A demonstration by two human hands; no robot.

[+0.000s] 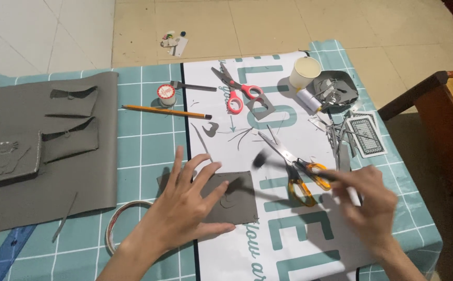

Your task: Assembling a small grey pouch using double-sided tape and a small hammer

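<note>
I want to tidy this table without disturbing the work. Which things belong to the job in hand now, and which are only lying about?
In use:
- left hand, flat on the small grey piece
- right hand, holding a thin dark tool, blurred

Lying about:
- orange-handled scissors
- red-handled scissors
- pencil
- paper cup
- tape roll
- large grey sheet
- blue ruler
</note>
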